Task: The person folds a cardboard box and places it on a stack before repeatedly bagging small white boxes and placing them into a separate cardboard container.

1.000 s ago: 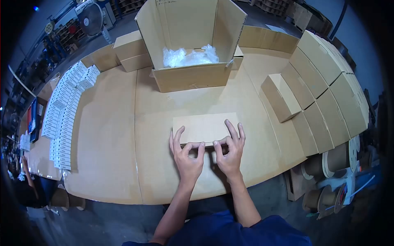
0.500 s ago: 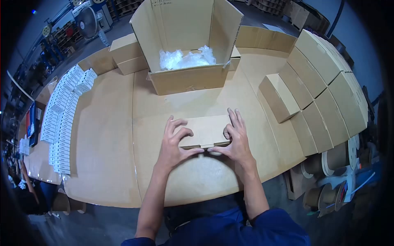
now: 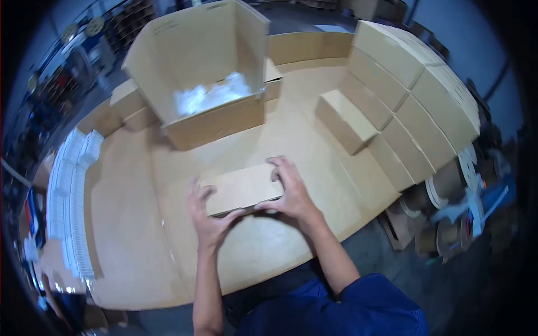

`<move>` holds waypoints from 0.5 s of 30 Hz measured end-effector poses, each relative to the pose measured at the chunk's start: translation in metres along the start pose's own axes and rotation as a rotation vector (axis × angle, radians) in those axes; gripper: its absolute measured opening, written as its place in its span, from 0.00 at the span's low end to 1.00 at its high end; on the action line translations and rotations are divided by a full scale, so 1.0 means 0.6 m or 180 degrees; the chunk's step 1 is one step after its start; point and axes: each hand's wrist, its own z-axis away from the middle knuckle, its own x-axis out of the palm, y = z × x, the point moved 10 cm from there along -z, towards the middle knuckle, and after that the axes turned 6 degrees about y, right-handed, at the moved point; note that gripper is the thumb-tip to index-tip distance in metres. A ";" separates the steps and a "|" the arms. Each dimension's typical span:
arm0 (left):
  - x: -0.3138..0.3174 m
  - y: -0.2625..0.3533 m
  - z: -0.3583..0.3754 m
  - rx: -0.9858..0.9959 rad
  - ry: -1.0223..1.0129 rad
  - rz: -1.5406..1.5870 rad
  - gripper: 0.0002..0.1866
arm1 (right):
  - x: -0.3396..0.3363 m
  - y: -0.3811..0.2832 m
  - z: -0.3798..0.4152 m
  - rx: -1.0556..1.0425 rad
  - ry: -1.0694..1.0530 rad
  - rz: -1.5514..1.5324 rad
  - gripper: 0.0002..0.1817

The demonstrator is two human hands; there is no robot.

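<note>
A small closed cardboard box point(image 3: 242, 187) lies on the cardboard-covered table in front of my body. My left hand point(image 3: 210, 215) grips its left end, fingers bent over the top and thumb along the near edge. At the right end my right hand point(image 3: 288, 193) holds the same box, with its thumb on the near edge too. Beyond it stands a large open carton point(image 3: 218, 124) with clear plastic wrap point(image 3: 210, 96) inside.
Rows of small white boxes point(image 3: 70, 196) line the left side. Stacked brown boxes point(image 3: 414, 112) stand at the right, with a single box point(image 3: 344, 123) beside them. Spools point(image 3: 440, 238) sit below the table's right edge.
The camera view has turned, so the table and cartons appear tilted and shifted left. The box's near flap, which showed a tab before, now looks closed down between my hands.
</note>
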 end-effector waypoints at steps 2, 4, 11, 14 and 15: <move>0.018 -0.060 0.040 -0.0822 0.0064 0.1284 0.46 | -0.013 0.000 0.009 -0.0271 0.0122 -0.0037 0.41; 0.032 -0.063 0.066 -0.1092 -0.0207 0.1552 0.44 | -0.026 0.013 0.027 -0.0113 0.0143 -0.0162 0.37; 0.168 0.006 0.040 -0.0743 -0.1178 0.1096 0.30 | -0.171 0.077 0.102 0.0279 0.0645 0.0056 0.36; 0.265 0.095 0.029 0.0163 -0.1316 0.0882 0.24 | -0.276 0.112 0.174 0.0694 0.1155 0.0495 0.36; 0.296 0.135 0.028 0.0353 -0.1468 0.0923 0.24 | -0.312 0.122 0.203 0.0744 0.1430 0.0594 0.36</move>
